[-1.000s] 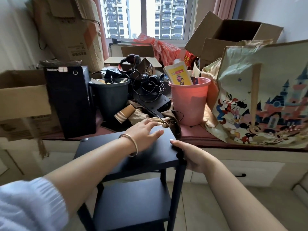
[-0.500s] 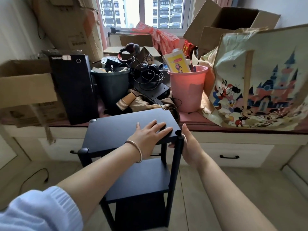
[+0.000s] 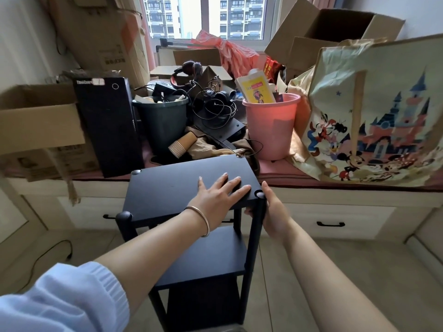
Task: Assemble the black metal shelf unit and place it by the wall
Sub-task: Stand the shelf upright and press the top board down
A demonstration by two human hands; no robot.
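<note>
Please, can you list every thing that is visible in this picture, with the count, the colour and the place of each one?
shelf unit: one, black, on the floor before the window bench
computer tower: one, black, upright on the bench, left
bucket: one, dark green, on the bench, full of odds
pink bucket: one, pink, on the bench, holds a yellow carton
paper cups: one stack, brown, lying by the dark bucket
cartoon bag: one, cream with print, right on the bench
cardboard boxes: several, brown, at the back and left
left hand: flat on the top shelf
right hand: at the front right post
</note>
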